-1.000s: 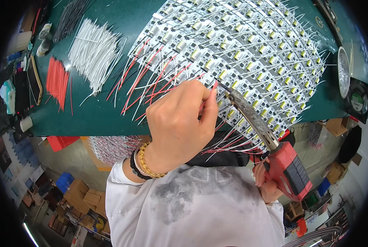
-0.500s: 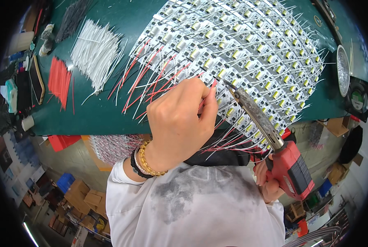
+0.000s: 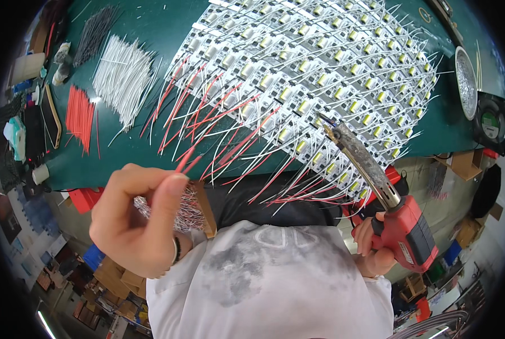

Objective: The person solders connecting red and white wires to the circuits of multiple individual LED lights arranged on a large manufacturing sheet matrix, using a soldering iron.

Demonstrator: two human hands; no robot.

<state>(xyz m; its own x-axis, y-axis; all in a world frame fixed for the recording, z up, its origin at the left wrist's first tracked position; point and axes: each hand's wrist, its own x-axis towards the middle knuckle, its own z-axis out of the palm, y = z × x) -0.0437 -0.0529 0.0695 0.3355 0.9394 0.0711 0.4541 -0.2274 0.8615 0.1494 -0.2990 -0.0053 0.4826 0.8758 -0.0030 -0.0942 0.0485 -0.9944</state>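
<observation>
My left hand (image 3: 136, 217) is drawn back near my body, off the table's front edge, pinching a short red wire (image 3: 184, 161) between thumb and fingers. My right hand (image 3: 372, 248) grips a red soldering gun (image 3: 402, 229) at the lower right. Its long burnt tip (image 3: 334, 127) points up and left onto a large sheet of small white circuit boards (image 3: 320, 68) with yellow parts. Red and white wires (image 3: 230, 135) stick out from the boards' near rows across the green table (image 3: 139, 39).
Loose bundles lie at the left: white wires (image 3: 122, 76), red wires (image 3: 80, 116), black wires (image 3: 94, 34). A round metal dish (image 3: 466, 82) and a small fan (image 3: 492, 124) sit at the right. A box of wire pieces (image 3: 187, 212) is below the edge.
My left hand has pulled back from the boards toward my body, down and left, now pinching a red wire. The soldering gun has stayed about where it was.
</observation>
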